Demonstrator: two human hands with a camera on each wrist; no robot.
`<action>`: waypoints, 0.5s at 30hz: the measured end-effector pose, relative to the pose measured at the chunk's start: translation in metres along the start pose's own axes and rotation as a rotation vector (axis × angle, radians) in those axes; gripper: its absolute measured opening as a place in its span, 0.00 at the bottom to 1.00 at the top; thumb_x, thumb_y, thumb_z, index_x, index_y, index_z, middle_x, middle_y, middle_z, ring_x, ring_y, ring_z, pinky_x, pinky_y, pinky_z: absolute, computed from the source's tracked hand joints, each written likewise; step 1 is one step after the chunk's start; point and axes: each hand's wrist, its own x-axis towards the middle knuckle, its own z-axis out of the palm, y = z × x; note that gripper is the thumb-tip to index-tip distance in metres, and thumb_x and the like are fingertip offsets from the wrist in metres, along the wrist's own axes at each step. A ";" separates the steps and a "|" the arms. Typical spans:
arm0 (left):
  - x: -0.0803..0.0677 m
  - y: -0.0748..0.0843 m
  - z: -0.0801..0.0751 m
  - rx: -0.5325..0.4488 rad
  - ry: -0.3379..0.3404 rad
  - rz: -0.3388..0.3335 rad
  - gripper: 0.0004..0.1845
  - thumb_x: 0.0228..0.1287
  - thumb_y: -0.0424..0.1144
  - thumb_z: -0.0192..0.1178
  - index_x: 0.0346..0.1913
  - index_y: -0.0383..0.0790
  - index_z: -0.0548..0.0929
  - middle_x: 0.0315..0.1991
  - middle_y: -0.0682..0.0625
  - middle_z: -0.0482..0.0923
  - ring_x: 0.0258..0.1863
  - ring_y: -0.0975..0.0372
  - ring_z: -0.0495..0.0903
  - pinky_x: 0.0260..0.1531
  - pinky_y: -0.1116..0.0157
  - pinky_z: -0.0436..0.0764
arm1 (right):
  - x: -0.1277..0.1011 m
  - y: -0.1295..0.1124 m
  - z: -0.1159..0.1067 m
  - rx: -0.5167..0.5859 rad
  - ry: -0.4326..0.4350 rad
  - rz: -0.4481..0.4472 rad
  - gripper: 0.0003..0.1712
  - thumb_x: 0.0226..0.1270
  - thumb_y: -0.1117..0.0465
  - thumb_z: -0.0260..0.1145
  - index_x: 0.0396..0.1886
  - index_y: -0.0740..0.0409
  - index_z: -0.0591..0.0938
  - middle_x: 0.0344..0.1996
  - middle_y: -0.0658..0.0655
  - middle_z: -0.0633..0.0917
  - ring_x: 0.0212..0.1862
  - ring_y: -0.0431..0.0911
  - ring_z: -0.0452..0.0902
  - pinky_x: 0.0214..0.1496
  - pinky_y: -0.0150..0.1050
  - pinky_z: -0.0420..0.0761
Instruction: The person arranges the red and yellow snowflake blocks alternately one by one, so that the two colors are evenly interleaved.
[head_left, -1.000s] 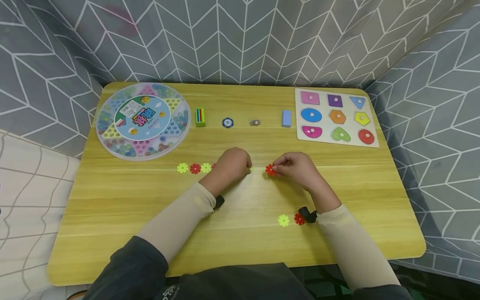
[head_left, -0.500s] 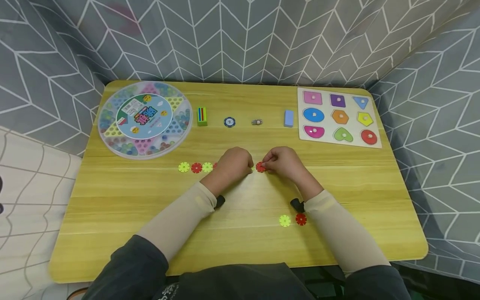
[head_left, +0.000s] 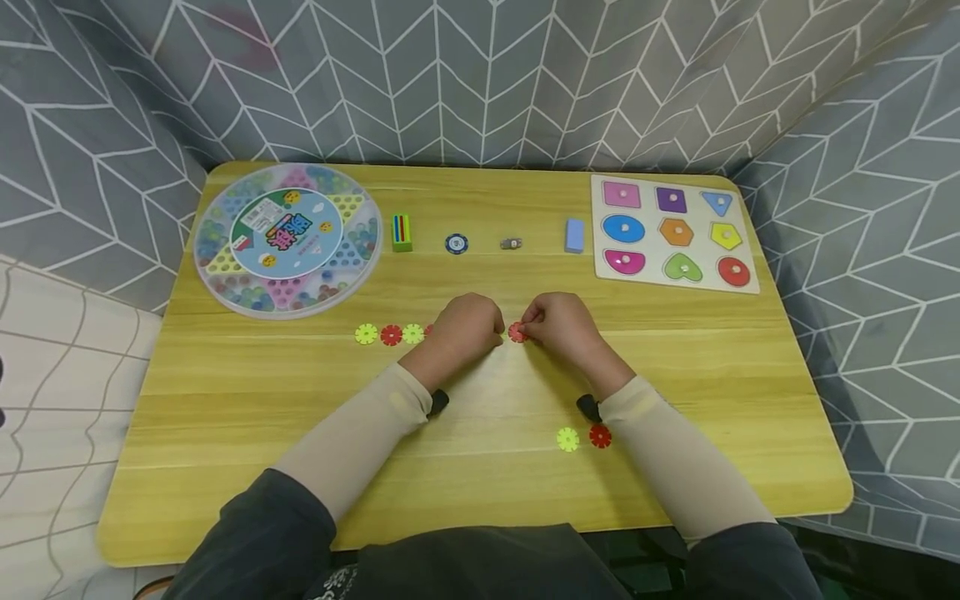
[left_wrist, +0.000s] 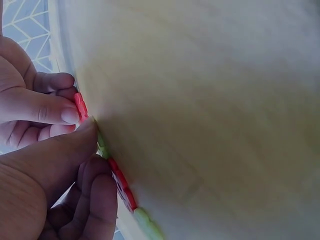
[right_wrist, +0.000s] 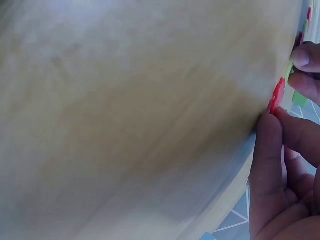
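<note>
Between thumb and fingers my right hand (head_left: 564,327) pinches a red notched disc (head_left: 517,332). My left hand (head_left: 467,327) pinches a yellow-green notched disc (left_wrist: 102,146) at the right end of a row of discs. In the left wrist view, the red disc's edge meets the left thumb tip beside the yellow-green one. The row runs left in alternating colours, with a yellow-green disc (head_left: 366,334) at its far end and a red disc (head_left: 391,335) beside it; the left hand hides its middle. Nearer the body lie a loose yellow-green disc (head_left: 567,439) and a loose red disc (head_left: 600,436).
Along the back of the wooden table (head_left: 480,500) are a round marble game board (head_left: 360,279), a striped green block (head_left: 402,233), a poker chip (head_left: 456,243), a small grey item (head_left: 511,243), a blue block (head_left: 574,236) and a shape puzzle board (head_left: 651,208).
My right hand has moved left, carrying the red disc from a gap away right up to the left fingertips. The left hand has stayed in place.
</note>
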 end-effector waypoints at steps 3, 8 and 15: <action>0.000 -0.001 0.000 -0.011 0.005 -0.010 0.05 0.65 0.36 0.71 0.41 0.42 0.94 0.43 0.52 0.88 0.43 0.57 0.85 0.46 0.59 0.82 | 0.000 -0.001 0.001 -0.015 0.012 -0.004 0.07 0.66 0.61 0.75 0.30 0.59 0.88 0.26 0.52 0.85 0.33 0.48 0.79 0.39 0.41 0.77; -0.001 -0.003 0.000 -0.034 0.012 0.004 0.06 0.65 0.37 0.71 0.42 0.43 0.94 0.43 0.52 0.89 0.45 0.57 0.85 0.47 0.58 0.82 | -0.001 -0.001 0.002 -0.007 0.016 0.010 0.06 0.67 0.61 0.74 0.31 0.59 0.88 0.27 0.53 0.86 0.34 0.48 0.79 0.40 0.42 0.78; 0.001 -0.005 0.003 -0.038 0.031 0.034 0.06 0.65 0.40 0.72 0.41 0.44 0.94 0.41 0.54 0.89 0.44 0.60 0.85 0.48 0.59 0.81 | -0.003 0.003 0.002 0.015 0.023 0.010 0.07 0.67 0.60 0.75 0.32 0.59 0.89 0.28 0.52 0.87 0.35 0.48 0.80 0.42 0.42 0.78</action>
